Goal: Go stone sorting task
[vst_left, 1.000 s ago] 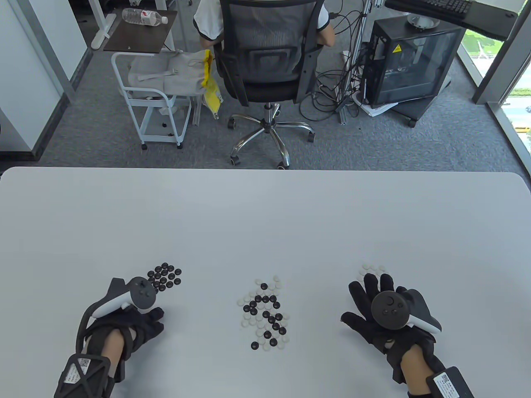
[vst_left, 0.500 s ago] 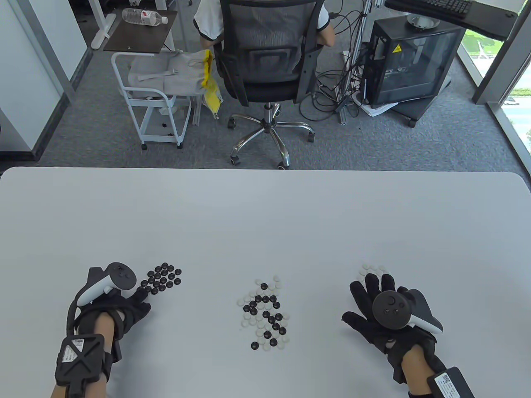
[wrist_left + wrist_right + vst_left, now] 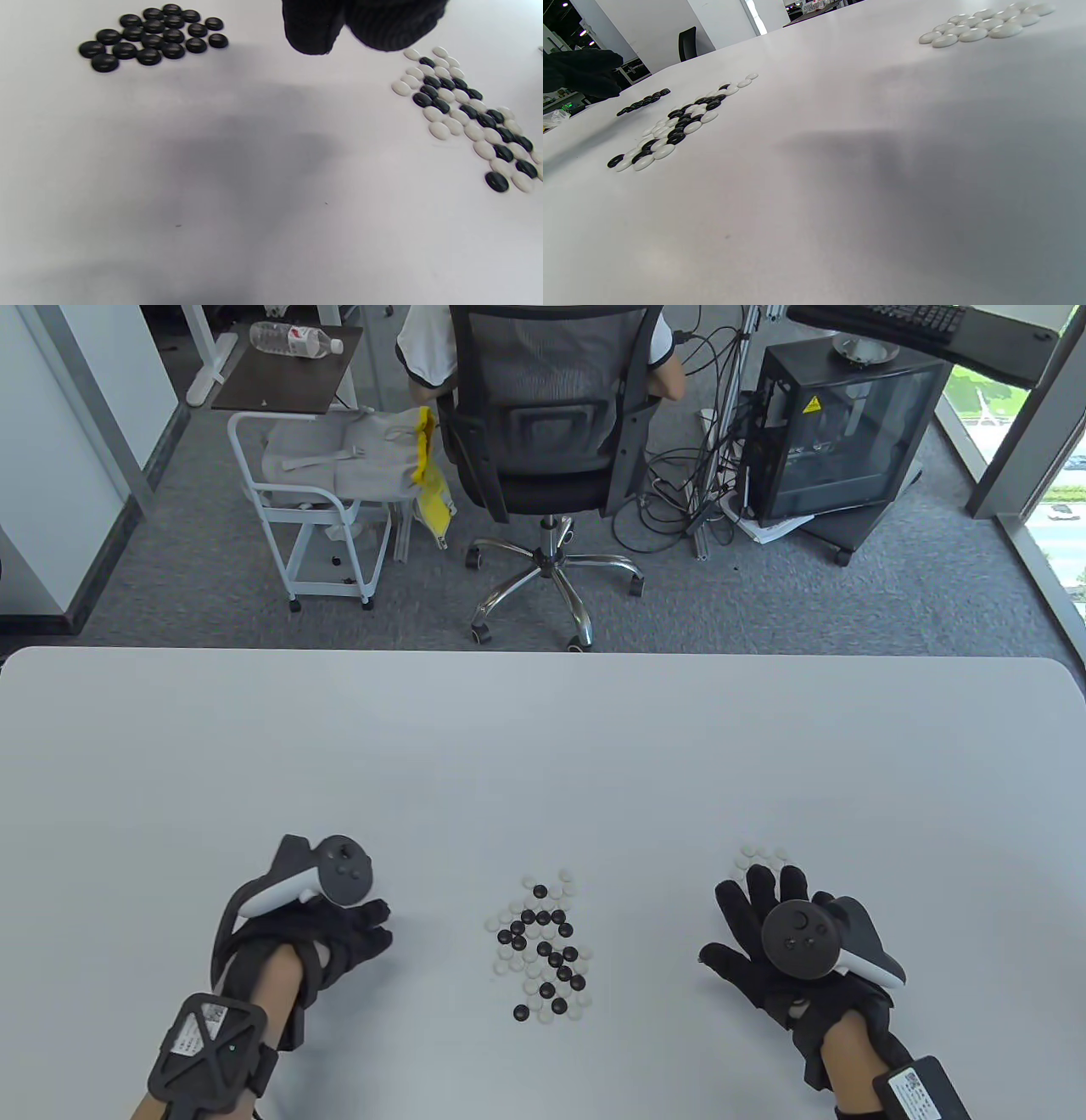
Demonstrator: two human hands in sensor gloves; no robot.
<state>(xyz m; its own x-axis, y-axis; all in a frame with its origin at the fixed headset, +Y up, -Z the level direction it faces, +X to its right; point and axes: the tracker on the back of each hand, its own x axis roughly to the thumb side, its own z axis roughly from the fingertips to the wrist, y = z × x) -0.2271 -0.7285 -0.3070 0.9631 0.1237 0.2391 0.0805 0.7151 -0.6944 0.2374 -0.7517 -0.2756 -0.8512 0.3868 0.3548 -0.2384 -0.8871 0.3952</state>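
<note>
Between the sorted cluster of glossy black Go stones [image 3: 150, 36] and the central mixed heap of black and white Go stones [image 3: 544, 952], the gloved left hand [image 3: 327, 937] now hangs above the pale grey counter [image 3: 543, 746]. Half a second ago its fingertips lay at the near edge of the black cluster; a second ago it stood just beside and below that cluster. It has thus swung rightward, and in the table view its tracker now covers the black cluster, which shows only in the left wrist view. The fingers [image 3: 314, 29] look loosely extended, and no stone shows in them, though their undersides are hidden. The likely reading is that a black stone has been delivered and the hand is returning to the heap for another.

The gloved right hand [image 3: 768, 937] has not shifted across the three table views. It rests flat, fingers spread and straight, holding nothing, just below the small group of white Go stones [image 3: 984, 23] on the right.

Many stones of both colours lie intermingled in the heap, so the sorting appears well short of complete.
</note>
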